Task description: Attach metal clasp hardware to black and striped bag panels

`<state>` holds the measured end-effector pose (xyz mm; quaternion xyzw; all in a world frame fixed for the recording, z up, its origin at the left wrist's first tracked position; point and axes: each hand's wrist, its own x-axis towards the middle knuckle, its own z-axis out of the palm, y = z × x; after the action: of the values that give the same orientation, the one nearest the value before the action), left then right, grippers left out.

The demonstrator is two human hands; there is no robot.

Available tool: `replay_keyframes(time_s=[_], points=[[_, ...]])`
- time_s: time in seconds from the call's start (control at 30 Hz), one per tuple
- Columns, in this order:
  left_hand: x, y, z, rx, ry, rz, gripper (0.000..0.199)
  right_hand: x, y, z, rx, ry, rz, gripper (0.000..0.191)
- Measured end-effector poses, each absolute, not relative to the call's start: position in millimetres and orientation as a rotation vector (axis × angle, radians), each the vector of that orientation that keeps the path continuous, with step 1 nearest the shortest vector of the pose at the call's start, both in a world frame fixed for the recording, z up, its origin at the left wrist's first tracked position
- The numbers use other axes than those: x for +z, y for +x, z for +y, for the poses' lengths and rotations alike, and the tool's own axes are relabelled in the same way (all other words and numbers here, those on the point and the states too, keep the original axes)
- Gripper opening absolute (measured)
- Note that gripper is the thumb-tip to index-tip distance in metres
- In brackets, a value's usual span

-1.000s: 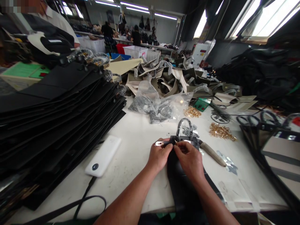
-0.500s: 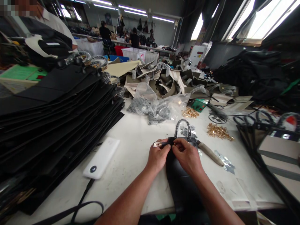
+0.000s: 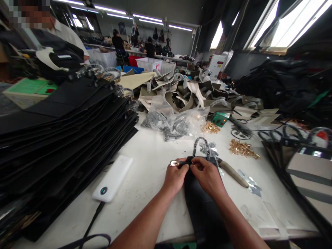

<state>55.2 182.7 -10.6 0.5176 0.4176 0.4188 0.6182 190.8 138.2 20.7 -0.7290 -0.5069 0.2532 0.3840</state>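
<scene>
A black bag panel point(image 3: 201, 204) lies lengthwise at the table's front edge, its plastic-wrapped handle point(image 3: 208, 149) pointing away from me. My left hand point(image 3: 175, 178) is closed on a short black strap with a gold metal fitting point(image 3: 174, 163) at its left end. Against the panel's top edge, my right hand point(image 3: 209, 176) pinches with thumb and fingers beside the left fingertips. Whatever small part sits between the right fingertips is mostly hidden. Just right of that hand lies a tool with a worn tan handle point(image 3: 234, 173).
Black panels point(image 3: 77, 121) are stacked high at left, beside a white power bank point(image 3: 113, 178). Gold fittings lie in piles point(image 3: 242, 148), near clear plastic bags point(image 3: 178, 124) and a green box point(image 3: 220, 119). Beige bag pieces point(image 3: 181, 91) heap behind; finished-looking bags point(image 3: 311, 166) stand right.
The whole scene sits slightly lower in view, as the head has tilted up a little. Both hands keep their hold at the panel's top edge, with barely any finger movement visible.
</scene>
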Motion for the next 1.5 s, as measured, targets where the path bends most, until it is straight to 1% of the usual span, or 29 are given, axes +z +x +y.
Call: replay_keyframes(time_s=[0.2,0.3,0.37,0.57,0.77,0.9,1.03,1.2,1.3,1.4,1.5], points=[[-15,56,186,0.995,1.227,0.92,0.028,12,195,142,0.637,-1.802,-1.231,0.024],[-20,55,188,0.991,1.252,0.912,0.029,9,194,146,0.638,-1.811,-1.254,0.014],[-23,55,189,0.988,1.257,0.903,0.03,10,193,147,0.623,-1.81,-1.266,0.011],[-30,57,192,0.934,1.102,0.83,0.038,16,196,141,0.712,-1.71,-1.196,0.022],[-25,55,195,0.924,1.061,0.835,0.039,7,197,143,0.705,-1.689,-1.145,0.015],[-25,56,195,0.969,1.036,0.89,0.041,10,191,144,0.689,-1.665,-1.172,0.016],[-28,58,199,0.963,0.927,0.909,0.049,19,195,140,0.674,-1.67,-1.189,0.018],[-23,59,201,0.963,0.768,0.932,0.051,28,244,153,0.492,-1.803,-1.236,0.022],[-21,61,202,0.931,0.72,0.962,0.051,28,293,179,0.388,-1.946,-1.266,0.021],[-27,62,205,0.915,0.678,1.016,0.055,20,345,215,0.298,-2.072,-1.24,0.019],[-41,60,207,0.92,0.661,1.096,0.057,4,387,255,0.236,-2.198,-1.193,0.029]])
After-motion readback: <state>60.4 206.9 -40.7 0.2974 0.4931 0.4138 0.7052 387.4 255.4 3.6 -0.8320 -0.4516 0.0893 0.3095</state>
